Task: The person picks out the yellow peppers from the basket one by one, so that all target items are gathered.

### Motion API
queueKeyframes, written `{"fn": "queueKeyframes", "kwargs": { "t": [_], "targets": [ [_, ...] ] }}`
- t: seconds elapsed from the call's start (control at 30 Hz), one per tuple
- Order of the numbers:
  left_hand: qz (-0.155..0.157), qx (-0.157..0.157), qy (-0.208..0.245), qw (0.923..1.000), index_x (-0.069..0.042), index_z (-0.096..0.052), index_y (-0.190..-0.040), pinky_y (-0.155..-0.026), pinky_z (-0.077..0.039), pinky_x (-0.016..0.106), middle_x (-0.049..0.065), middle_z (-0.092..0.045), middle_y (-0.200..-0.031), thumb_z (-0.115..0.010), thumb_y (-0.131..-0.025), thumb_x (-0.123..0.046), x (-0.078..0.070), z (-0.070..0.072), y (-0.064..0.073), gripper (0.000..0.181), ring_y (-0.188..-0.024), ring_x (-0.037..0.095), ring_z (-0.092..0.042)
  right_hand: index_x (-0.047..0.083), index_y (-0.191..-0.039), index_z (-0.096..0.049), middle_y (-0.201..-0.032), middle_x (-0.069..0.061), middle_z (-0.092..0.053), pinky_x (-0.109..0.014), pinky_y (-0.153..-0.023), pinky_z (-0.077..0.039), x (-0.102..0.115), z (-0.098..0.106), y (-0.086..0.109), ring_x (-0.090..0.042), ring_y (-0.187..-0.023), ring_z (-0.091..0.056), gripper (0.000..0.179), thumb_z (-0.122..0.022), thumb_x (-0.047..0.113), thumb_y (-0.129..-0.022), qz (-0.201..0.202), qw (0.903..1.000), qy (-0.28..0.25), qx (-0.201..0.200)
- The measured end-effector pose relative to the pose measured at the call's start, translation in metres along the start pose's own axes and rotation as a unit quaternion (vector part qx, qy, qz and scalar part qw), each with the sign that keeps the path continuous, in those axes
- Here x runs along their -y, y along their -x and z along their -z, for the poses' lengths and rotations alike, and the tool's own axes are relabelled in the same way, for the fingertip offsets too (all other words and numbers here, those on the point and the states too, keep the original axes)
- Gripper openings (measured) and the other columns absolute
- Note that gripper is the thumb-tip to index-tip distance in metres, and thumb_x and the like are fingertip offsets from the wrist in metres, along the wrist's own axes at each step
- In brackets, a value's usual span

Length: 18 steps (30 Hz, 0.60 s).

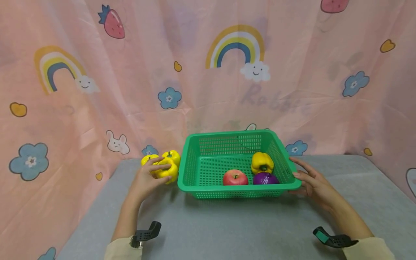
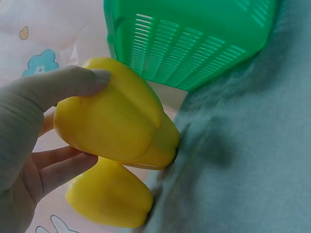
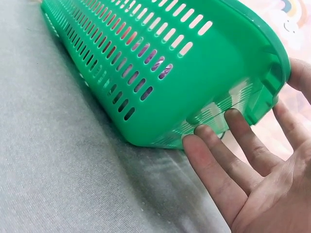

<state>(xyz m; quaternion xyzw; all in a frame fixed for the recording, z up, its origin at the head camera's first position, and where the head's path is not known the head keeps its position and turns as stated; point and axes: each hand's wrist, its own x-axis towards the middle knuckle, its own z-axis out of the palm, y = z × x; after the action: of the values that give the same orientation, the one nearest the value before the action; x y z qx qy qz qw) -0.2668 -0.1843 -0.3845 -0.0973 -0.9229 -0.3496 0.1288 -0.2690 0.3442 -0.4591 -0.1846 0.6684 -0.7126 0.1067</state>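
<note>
In my left hand (image 1: pixel 150 179) is a yellow bell pepper (image 2: pixel 109 121), gripped between thumb and fingers left of the green basket (image 1: pixel 191 188). Two more yellow bell peppers stand close by: one at the back (image 1: pixel 173 156) and one farther left (image 1: pixel 147 159), partly covered by my fingers. My right hand (image 1: pixel 313 186) is at the basket's right end, its fairly straight fingers against the end wall below the rim. Inside the basket, toward the right, are a red apple (image 1: pixel 235 177), a yellow bell pepper (image 1: pixel 261 162) and a shiny purple round item (image 1: pixel 265 178).
A grey cloth (image 1: pixel 234 227) covers the table under the basket. Behind it hangs a pink curtain (image 1: pixel 146 72) printed with rainbows, flowers and rabbits. Dark straps (image 1: pixel 147 233) sit around both wrists.
</note>
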Motion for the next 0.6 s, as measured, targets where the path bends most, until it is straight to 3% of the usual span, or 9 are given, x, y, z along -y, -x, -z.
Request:
{"fn": "queueKeyframes", "kwargs": {
  "t": [0.27,0.6],
  "targets": [
    [0.007,0.016,-0.005,0.9998,-0.012,-0.075,-0.121,-0.109,-0.048,0.057,0.011,-0.054,-0.149,-0.083,-0.082,-0.017,0.002,-0.009,0.0,0.04,-0.142,0.04,-0.044,0.03,-0.162,-0.018,-0.128,0.021,-0.061,-0.034,-0.086,-0.062,0.001,-0.001,0.001,-0.009,-0.106,-0.071,0.058,-0.038,0.017,-0.11,-0.013,0.9998,0.014,-0.011],
    [-0.008,0.039,-0.018,0.999,-0.014,-0.075,-0.121,-0.106,-0.052,0.054,0.009,-0.057,-0.147,-0.082,-0.082,-0.017,0.005,-0.017,-0.001,0.04,-0.136,0.037,-0.052,0.032,-0.16,-0.022,-0.13,0.018,-0.062,-0.035,-0.086,-0.062,-0.001,0.0,0.0,-0.01,-0.107,-0.071,0.056,-0.036,0.014,-0.11,0.007,0.9999,-0.009,0.007]
  ]
}}
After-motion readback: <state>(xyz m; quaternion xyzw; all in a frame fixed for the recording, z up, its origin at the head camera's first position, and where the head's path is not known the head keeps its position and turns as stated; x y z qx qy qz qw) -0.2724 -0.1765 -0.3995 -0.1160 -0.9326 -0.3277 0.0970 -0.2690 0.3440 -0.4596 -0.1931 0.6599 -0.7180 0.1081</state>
